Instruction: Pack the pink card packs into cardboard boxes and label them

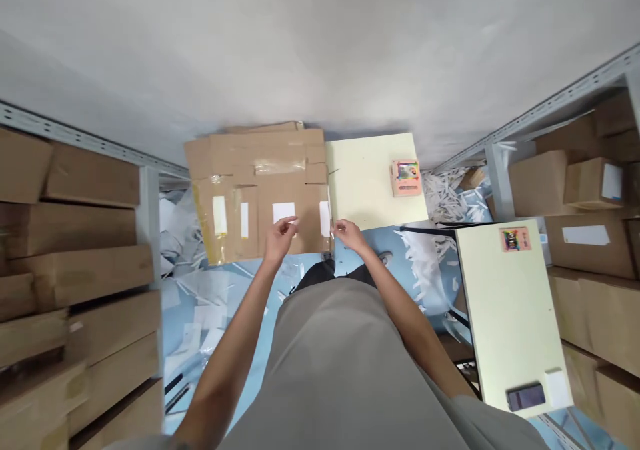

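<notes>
A flattened cardboard sheet (283, 190) lies in front of me, patched with clear tape. Over its lower middle is my left hand (282, 238), thumb and fingers drawn together beside a white paper rectangle (284, 211); what they pinch, if anything, is too small to tell. My right hand (351, 234) is closed in a pinch at the cardboard's right edge, near another white paper strip (325, 218). A small pale bit shows at its fingertips, but I cannot make out its kind. Two more white strips (219, 215) lie farther left on the cardboard.
Right of the cardboard, a cream tabletop (367, 183) bears a stack of pink printed cards (406, 178). A side table (510, 310) holds a phone (526, 397) and another pink card pack (516, 239). Shelves of boxes (95, 250) flank me; paper scraps (205, 323) litter the blue floor.
</notes>
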A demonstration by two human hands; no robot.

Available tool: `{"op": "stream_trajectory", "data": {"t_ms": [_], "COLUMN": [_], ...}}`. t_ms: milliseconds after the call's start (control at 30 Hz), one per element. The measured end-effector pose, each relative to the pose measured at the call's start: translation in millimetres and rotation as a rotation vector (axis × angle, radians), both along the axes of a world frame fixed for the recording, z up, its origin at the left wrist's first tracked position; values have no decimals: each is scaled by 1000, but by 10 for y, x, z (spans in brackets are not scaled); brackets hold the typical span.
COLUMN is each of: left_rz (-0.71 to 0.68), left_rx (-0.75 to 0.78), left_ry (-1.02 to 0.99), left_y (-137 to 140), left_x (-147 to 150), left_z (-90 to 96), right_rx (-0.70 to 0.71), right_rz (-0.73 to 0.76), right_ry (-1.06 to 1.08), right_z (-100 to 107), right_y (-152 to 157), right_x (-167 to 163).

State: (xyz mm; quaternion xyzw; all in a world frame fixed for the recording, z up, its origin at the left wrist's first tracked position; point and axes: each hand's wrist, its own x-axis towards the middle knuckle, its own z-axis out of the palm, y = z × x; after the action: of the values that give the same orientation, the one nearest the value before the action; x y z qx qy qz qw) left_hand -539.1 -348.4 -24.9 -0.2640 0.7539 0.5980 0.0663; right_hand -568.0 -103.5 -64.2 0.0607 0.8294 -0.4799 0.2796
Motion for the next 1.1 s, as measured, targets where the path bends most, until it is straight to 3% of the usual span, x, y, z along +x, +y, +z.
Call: {"op": "stream_trajectory", "data": {"t_ms": [100,200,367,500,667,867,1000,1100], "left_rz": [20,50,81,93,50,15,-85,-139], "left_rx": [-264,-470,-595,-551,-310,-52,3,36], "left_ry": [-26,-60,-184,-228,-164,40,180,186], "left_y": [-529,-937,-1354,-1462,-1228,-612,-291,-170], "left_x": [61,101,156,165,147,240,314,300], "left_z": [-140,-275,-469,-544,-442,-49,226,297], "right_rx": [84,153,199,190,172,177,174,168], "right_rz": [6,-13,-64,-106,-185,-318,-383,-405], "right_ry": [-28,-29,-16,23,111,160,153,141], "right_z": [-86,-140,-193,-219,-223,-152,-61,-16], "right_y": [-282,-378,-429,-398,-174,306,581,670], "right_x": [39,94,144,119,75,127,236,319]}}
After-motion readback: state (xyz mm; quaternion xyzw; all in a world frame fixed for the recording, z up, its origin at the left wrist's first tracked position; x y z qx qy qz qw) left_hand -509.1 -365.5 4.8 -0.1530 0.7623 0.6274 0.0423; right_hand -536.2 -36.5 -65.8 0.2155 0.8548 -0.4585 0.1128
